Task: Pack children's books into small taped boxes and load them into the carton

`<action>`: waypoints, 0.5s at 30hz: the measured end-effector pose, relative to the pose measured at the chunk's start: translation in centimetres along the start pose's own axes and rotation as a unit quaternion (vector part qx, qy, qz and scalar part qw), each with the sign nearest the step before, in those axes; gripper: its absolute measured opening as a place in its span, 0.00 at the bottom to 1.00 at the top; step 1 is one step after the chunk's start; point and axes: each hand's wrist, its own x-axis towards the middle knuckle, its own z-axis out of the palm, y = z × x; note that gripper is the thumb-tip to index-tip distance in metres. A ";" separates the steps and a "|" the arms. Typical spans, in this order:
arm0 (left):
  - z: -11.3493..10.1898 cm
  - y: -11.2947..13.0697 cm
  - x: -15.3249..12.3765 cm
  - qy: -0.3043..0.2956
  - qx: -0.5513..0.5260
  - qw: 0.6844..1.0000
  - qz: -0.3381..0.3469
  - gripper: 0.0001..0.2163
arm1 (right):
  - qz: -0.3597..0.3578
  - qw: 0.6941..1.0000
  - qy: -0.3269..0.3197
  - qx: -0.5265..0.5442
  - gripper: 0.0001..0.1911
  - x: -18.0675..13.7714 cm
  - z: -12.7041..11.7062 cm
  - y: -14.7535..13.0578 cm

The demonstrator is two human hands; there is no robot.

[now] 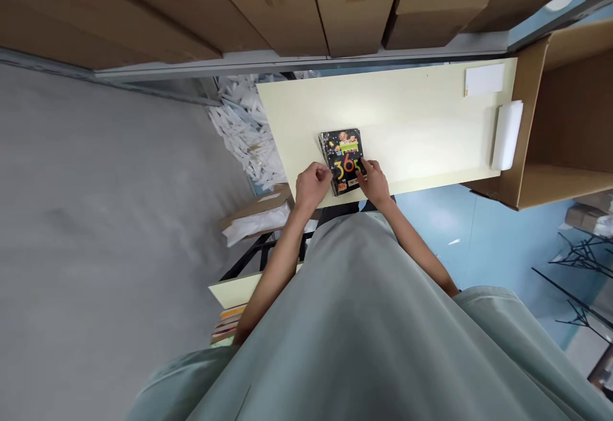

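Note:
A small thick book (348, 160) with a black cover, a large coloured "365" and bright pictures lies face up on the cream tabletop (421, 121). Its left edge looks layered, as of thick pages or a small stack. By the lower left edge of the book is my left hand (313, 184), its fingers curled in and thumb against the forefinger; whether anything is pinched there is hidden. My right hand (375, 183) grips the lower right edge, fingertips on the cover and thumb near the bottom.
Brown cartons (357, 22) line a shelf beyond the table. An open cardboard box (531, 121) stands at the right end, beside a white roll (507, 135) and a white card (484, 80). White scraps (251, 133) heap below left. Books (230, 322) are stacked lower left.

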 end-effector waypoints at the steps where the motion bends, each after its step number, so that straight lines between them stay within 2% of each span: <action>1: -0.2 1.1 -0.3 -0.015 0.005 1.000 0.019 0.02 | -0.003 1.000 0.003 0.021 0.28 -0.2 -0.2 0.4; 4: -0.2 5.2 -0.9 -0.053 0.045 0.995 0.067 0.03 | -0.015 0.993 -0.001 0.119 0.24 -1.1 -1.3 1.5; 6: 0.5 8.1 -0.9 -0.075 0.085 0.989 0.094 0.02 | -0.023 0.978 -0.013 0.206 0.22 -2.2 -2.5 2.2; 9: 2.6 11.9 -0.4 -0.116 0.125 0.976 0.135 0.03 | -0.026 0.948 -0.003 0.316 0.28 -4.0 -4.8 3.1; 12: 5.2 14.3 0.4 -0.157 0.140 0.963 0.167 0.06 | 0.007 0.940 0.025 0.341 0.34 -5.0 -6.6 4.2; 15: 7.6 15.2 1.6 -0.194 0.165 0.946 0.200 0.10 | 0.055 0.948 0.048 0.310 0.34 -4.9 -7.2 5.5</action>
